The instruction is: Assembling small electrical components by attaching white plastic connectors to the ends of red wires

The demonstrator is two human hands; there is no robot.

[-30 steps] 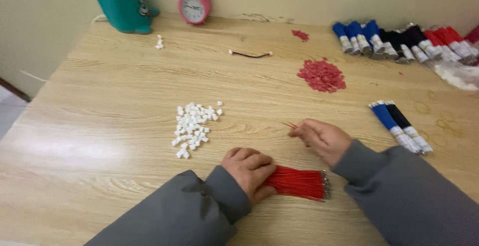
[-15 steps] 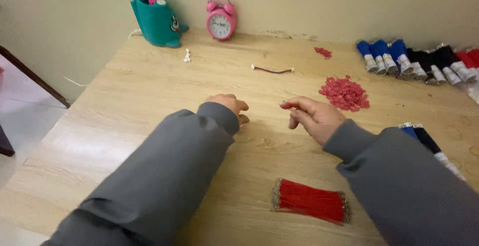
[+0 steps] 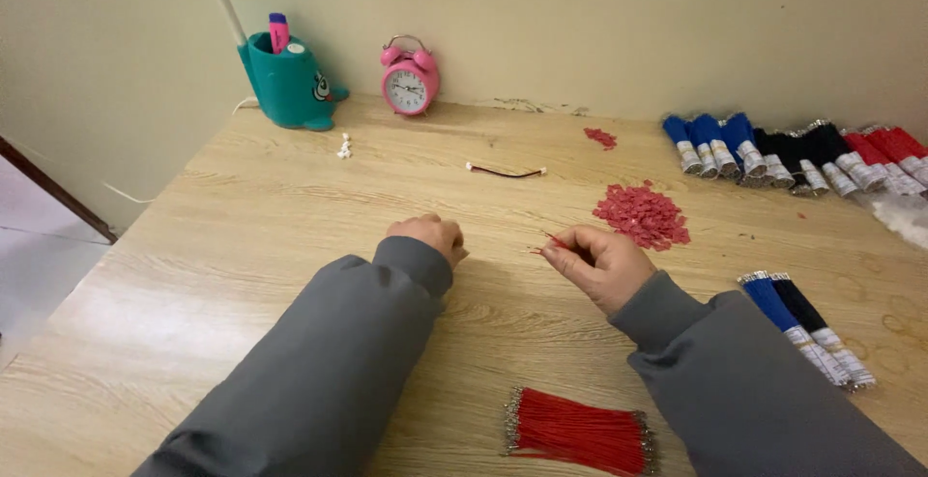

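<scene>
Pale wood-grain table (image 3: pixel 242 245) is spreading out under my grey sleeves, with a cream wall behind it. Nearest to me, a bundle of red wires (image 3: pixel 578 431) with metal tips is lying flat between my forearms, well apart from both hands. My right hand (image 3: pixel 599 262) is pinching a single thin red wire (image 3: pixel 553 241) between thumb and forefinger, fingers (image 3: pixel 572 245) narrow around it, its free end poking out toward my left hand (image 3: pixel 429 237). That left hand is curling knuckles-up on the table; I cannot tell whether its fingers are holding anything underneath. The wire is looking hair-thin and springy, so I am judging it could slip or flick out of a light pinch, or bend if I squeeze too hard. Just beyond my right hand a heap of small red pieces (image 3: pixel 642 214) is sitting close enough that a careless sweep could scatter it. Farther off, blue and black wire bundles (image 3: pixel 804 326) are lying at right, a short connectored wire (image 3: pixel 507 172) mid-table, then a pink alarm clock (image 3: pixel 410 79) and teal pen holder (image 3: pixel 286 81) by the wall.
</scene>
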